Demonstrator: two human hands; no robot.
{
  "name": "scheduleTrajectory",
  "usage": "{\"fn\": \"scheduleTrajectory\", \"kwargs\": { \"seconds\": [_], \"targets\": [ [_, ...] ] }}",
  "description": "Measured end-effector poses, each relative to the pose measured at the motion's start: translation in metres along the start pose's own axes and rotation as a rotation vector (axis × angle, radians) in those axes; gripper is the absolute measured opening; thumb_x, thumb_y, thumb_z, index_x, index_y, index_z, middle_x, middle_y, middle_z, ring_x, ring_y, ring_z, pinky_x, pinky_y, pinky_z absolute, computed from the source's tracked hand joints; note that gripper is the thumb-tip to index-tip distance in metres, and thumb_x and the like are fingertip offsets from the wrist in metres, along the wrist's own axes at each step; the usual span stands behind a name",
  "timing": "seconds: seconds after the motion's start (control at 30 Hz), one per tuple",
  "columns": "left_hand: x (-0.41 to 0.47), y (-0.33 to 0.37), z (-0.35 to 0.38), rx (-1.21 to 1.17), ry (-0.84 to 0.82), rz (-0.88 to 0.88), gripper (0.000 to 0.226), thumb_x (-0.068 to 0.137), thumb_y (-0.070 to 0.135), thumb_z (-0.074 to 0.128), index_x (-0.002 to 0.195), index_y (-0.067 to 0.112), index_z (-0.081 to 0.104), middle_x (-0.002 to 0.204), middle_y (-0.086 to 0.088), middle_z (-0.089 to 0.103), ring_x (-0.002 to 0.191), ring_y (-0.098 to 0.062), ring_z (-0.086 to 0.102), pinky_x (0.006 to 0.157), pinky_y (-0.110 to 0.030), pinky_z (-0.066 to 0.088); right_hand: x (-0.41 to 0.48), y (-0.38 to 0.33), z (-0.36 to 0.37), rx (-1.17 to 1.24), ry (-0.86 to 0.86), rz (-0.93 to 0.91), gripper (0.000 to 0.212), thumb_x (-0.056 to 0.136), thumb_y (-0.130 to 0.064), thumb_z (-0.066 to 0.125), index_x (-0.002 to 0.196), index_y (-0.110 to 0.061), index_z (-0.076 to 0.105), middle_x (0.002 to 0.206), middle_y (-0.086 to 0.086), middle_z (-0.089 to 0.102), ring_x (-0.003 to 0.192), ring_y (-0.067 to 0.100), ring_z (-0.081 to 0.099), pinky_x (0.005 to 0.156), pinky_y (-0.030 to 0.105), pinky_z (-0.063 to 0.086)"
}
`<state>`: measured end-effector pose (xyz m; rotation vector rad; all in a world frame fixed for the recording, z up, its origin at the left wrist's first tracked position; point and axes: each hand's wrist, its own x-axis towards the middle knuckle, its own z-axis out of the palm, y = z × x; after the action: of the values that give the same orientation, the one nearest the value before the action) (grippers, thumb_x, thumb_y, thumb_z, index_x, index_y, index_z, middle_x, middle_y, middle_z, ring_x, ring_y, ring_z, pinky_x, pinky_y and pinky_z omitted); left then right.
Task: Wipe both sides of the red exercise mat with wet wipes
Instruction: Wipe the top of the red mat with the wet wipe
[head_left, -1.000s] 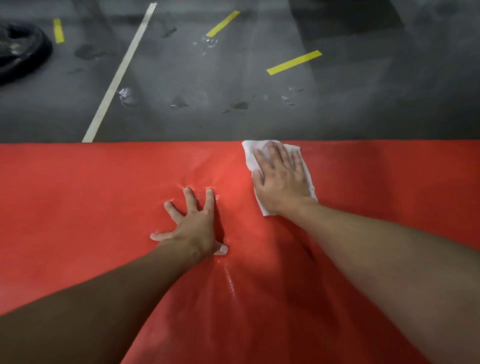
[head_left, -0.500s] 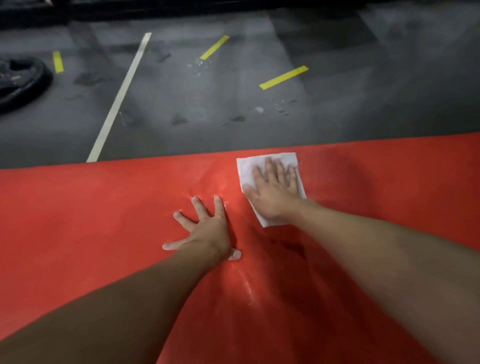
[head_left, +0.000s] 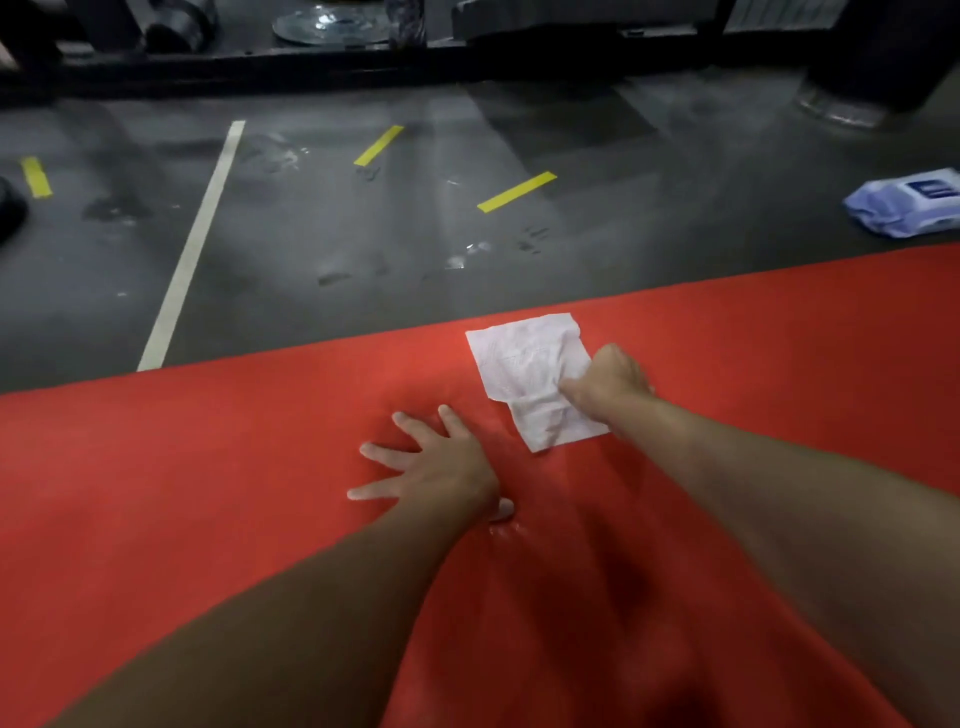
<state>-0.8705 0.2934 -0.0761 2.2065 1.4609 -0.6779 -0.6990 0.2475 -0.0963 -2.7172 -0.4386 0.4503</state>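
Observation:
The red exercise mat (head_left: 208, 467) lies flat on a dark floor and fills the lower half of the view. A white wet wipe (head_left: 524, 371) lies spread near the mat's far edge. My right hand (head_left: 608, 384) is curled at the wipe's right side, its fingers pinching the crumpled edge. My left hand (head_left: 436, 467) presses flat on the mat with fingers spread, to the left of the wipe and a little nearer to me.
A blue pack of wet wipes (head_left: 909, 202) lies on the floor beyond the mat at the far right. Yellow tape strips (head_left: 517, 191) and a white line (head_left: 192, 244) mark the wet grey floor. Dark gym equipment (head_left: 332, 26) stands along the back.
My right hand has gone from lying flat on the wipe to a curled grip at its right edge, uncovering most of the wipe. The view has tilted up; my left hand stays planted.

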Motion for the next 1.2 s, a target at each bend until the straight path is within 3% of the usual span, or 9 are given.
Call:
{"fn": "scheduleTrajectory", "kwargs": {
  "seconds": [0.2,0.27,0.4,0.57,0.73,0.87,0.97,1.03,1.2],
  "targets": [
    [0.018,-0.050,-0.027,0.059,0.017,0.264,0.108,0.054,0.056,0.088,0.143,0.041,0.029,0.152,-0.010,0.016,0.139,-0.044,0.017,0.107,-0.062,0.028,-0.014,-0.006,-0.022,0.117,0.120,-0.188,0.009,0.089,-0.017,0.053,0.094,-0.010,0.057,0.111,0.017,0.064,0.106,0.035,0.059,0.075,0.033,0.041],
    [0.018,-0.059,-0.026,0.092,0.024,0.299,0.106,0.061,0.054,0.085,0.146,0.047,0.022,0.154,-0.007,0.011,0.142,-0.042,0.012,0.107,-0.064,0.027,-0.010,-0.001,-0.028,0.199,0.146,-0.171,0.017,0.090,-0.016,0.059,0.104,-0.007,0.054,0.114,0.020,0.064,0.105,0.036,0.060,0.074,0.033,0.041],
    [0.011,-0.062,-0.015,0.117,0.075,0.300,0.106,0.069,0.055,0.080,0.148,0.050,0.010,0.155,-0.003,0.008,0.143,-0.040,0.008,0.102,-0.072,0.028,-0.010,0.009,-0.011,0.072,-0.044,-0.022,0.072,0.086,-0.033,0.074,0.141,-0.005,0.038,0.141,0.017,0.048,0.129,0.035,0.048,0.105,0.042,0.041],
    [0.022,-0.063,-0.014,0.052,0.037,0.160,0.129,0.067,0.057,0.081,0.147,0.049,-0.020,0.158,0.002,-0.032,0.144,-0.041,-0.026,0.096,-0.085,0.010,0.005,0.003,-0.010,0.013,0.001,-0.036,0.019,0.086,-0.023,0.068,0.101,-0.012,0.066,0.117,0.013,0.068,0.111,0.034,0.061,0.098,0.041,0.046],
    [0.028,-0.057,-0.017,0.012,-0.018,0.113,0.137,0.064,0.051,0.086,0.144,0.050,-0.026,0.152,0.004,-0.042,0.141,-0.043,-0.031,0.093,-0.087,0.009,0.003,-0.021,-0.052,0.175,0.345,-0.400,0.018,0.086,-0.016,0.055,0.097,-0.002,0.060,0.111,0.024,0.058,0.103,0.039,0.055,0.086,0.038,0.040],
    [0.026,-0.053,-0.020,0.021,-0.043,0.096,0.140,0.064,0.049,0.087,0.143,0.051,-0.028,0.151,0.004,-0.045,0.140,-0.044,-0.032,0.092,-0.087,0.010,-0.026,-0.042,-0.074,-0.061,0.476,-0.645,0.009,0.089,-0.015,0.051,0.098,-0.011,0.051,0.110,0.018,0.056,0.096,0.040,0.056,0.072,0.043,0.039],
    [0.025,-0.054,-0.021,0.022,-0.047,0.104,0.139,0.065,0.048,0.087,0.143,0.051,-0.028,0.151,0.004,-0.044,0.140,-0.044,-0.032,0.093,-0.087,0.011,-0.057,-0.049,-0.043,-0.433,0.172,-0.956,0.030,0.093,-0.017,0.049,0.122,-0.013,0.051,0.127,0.012,0.051,0.109,0.035,0.055,0.069,0.040,0.039],
    [0.024,-0.054,-0.021,0.022,-0.057,0.110,0.138,0.066,0.048,0.086,0.143,0.051,-0.027,0.151,0.004,-0.045,0.140,-0.044,-0.032,0.093,-0.087,0.011,-0.072,-0.042,-0.024,-0.316,-0.059,-0.898,0.037,0.094,-0.025,0.049,0.131,-0.020,0.050,0.127,0.005,0.055,0.112,0.031,0.057,0.077,0.037,0.046],
    [0.027,-0.056,-0.021,0.012,-0.069,0.127,0.138,0.066,0.046,0.087,0.143,0.052,-0.026,0.151,0.005,-0.045,0.140,-0.044,-0.033,0.092,-0.087,0.010,-0.065,-0.013,-0.012,-0.360,0.049,-0.633,0.030,0.087,-0.015,0.049,0.114,-0.019,0.062,0.115,0.008,0.063,0.105,0.033,0.058,0.072,0.033,0.042]
  ]
}}
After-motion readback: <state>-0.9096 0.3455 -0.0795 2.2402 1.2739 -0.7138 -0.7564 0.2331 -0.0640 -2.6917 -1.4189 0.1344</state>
